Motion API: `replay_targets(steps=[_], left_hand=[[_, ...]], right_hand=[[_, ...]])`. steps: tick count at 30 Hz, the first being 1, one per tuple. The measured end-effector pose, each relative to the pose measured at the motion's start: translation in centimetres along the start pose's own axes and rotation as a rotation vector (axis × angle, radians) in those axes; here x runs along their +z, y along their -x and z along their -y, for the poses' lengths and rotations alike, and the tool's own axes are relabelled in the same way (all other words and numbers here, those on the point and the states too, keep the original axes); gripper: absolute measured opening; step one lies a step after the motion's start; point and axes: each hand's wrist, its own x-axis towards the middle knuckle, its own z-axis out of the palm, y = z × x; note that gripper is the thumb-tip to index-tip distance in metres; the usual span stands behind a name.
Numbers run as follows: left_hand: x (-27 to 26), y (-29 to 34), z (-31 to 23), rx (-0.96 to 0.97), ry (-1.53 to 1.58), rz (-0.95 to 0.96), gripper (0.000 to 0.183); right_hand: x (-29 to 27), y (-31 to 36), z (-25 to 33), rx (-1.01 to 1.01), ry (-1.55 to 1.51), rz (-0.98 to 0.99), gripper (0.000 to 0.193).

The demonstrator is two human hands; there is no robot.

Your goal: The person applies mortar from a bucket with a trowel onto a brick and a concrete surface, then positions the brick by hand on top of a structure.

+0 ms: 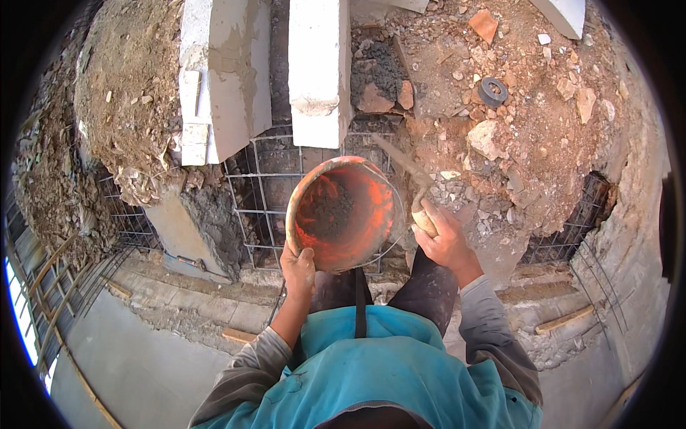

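My left hand (pixel 298 274) grips the near left rim of an orange-red bucket (pixel 376 214), its thumb over the edge. The bucket tilts toward me, and some grey mortar (pixel 334 213) lies in its bottom. A thin wire handle hangs at the bucket's right side. To the right of it, my right hand (pixel 444 239) is closed round the handle of a trowel (pixel 404 161). The trowel's blade points up and left, past the bucket's far right rim, and looks coated with dried mortar.
Beyond the bucket stand two pale blocks or columns (pixel 309 64). Steel rebar mesh (pixel 257 193) fills a trench beneath and beside them. Stony rubble (pixel 493 139) with a dark tape-like roll (pixel 492 92) lies right. A hammer-like tool (pixel 191 262) rests at left, near a concrete ledge (pixel 179 297).
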Motion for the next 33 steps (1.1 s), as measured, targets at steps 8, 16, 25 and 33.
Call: replay_targets(steps=[8,16,25,33], left_hand=[[6.7,4.0,-8.2,0.165,-0.203,0.317,0.06],[9.8,5.0,-10.3,0.465,-0.462,0.269,0.069],[16.0,10.0,-14.1,0.855,-0.713,0.349,0.065],[14.8,8.2,-9.7,0.718,-0.859,0.566,0.067]], right_hand=[[0.3,1.7,7.0,-0.031,0.344,0.467,0.045],[-3.5,3.1,8.7,-0.006,0.502,0.361,0.054],[-5.6,3.9,3.1,0.106,0.359,0.077,0.056],[-1.3,10.1,1.6,0.596,-1.211,0.278,0.055]])
